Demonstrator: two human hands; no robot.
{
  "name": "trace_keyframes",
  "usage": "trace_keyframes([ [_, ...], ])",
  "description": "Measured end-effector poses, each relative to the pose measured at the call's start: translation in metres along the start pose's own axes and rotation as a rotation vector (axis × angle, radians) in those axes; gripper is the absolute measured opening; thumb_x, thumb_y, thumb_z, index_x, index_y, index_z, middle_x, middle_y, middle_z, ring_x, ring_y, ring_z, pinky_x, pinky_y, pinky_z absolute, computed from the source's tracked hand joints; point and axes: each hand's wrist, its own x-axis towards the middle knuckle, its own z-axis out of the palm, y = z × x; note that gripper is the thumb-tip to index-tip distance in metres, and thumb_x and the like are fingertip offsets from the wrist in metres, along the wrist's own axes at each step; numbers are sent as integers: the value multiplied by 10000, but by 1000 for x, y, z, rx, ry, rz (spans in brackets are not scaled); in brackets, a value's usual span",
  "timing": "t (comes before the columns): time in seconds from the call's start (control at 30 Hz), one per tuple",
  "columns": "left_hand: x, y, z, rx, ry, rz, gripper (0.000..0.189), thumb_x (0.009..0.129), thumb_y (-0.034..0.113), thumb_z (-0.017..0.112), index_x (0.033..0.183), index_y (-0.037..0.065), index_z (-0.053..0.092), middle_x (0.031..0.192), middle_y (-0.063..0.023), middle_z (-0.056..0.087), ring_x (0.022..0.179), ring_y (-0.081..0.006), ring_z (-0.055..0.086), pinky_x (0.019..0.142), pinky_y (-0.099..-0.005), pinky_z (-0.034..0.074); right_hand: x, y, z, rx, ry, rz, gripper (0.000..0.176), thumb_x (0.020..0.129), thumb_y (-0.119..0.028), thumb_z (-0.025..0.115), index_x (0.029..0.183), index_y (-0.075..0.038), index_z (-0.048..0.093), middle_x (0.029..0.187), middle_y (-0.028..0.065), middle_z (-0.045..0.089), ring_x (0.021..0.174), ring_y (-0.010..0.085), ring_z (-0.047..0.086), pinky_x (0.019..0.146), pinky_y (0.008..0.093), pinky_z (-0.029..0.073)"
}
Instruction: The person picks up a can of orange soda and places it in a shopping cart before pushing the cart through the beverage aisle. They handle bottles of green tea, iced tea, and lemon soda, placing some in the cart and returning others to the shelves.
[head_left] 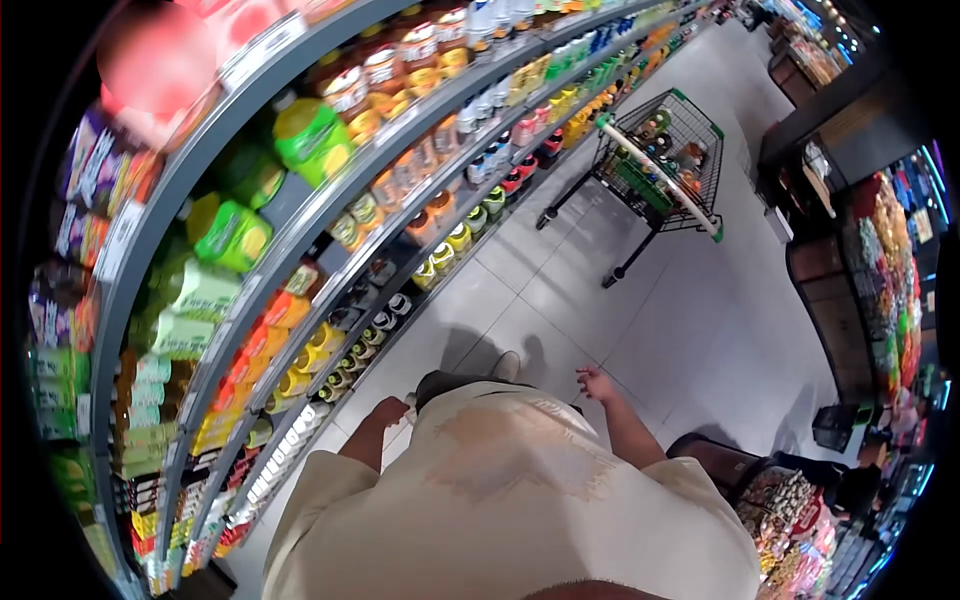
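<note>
My left hand [390, 411] hangs low beside my hip, on the side of the drink shelves. A small pale patch shows right at its fingers, and I cannot tell whether the hand holds it. My right hand [595, 384] is held out over the floor on the other side, its fingers loosely apart with nothing in them. Ahead stands a shopping cart [672, 160] with a black wire basket, green corners and a pale handle bar. Several bottles and packs lie inside it. Both hands are well apart from the cart.
Long curved shelves [330, 180] of bottled drinks run along the left. Grey tiles [520, 290] form the aisle floor. On the right are display bins [880, 290] of colourful packets, and a person in dark clothes [850, 485] is near the lower bins.
</note>
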Motion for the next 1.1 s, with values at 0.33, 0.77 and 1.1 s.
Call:
trace_keyframes([
  [0.33,-33,288,-25,232,199,608,360,866,315,685,1100,43,662,981,-153,723,902,-298,699,823,-400,548,31,-117,-170,241,442,-504,430,969,-137,559,1388,-103,473,974,52,663,807,138,643,654,306,519],
  [0.77,23,706,-26,-186,-48,1107,178,924,130,659,1089,69,636,934,-53,665,888,-153,622,827,-310,509,142,-255,-448,-181,947,-636,340,941,-303,630,1177,-59,662,1135,178,682,1104,361,626,980,411,476],
  [1.1,4,1022,-58,426,693,1111,489,876,410,650,1210,60,585,1182,-195,636,1178,-362,589,1004,-457,481,160,-311,-428,-526,960,160,502,944,-442,416,915,-78,761,910,191,719,935,412,656,984,524,418],
])
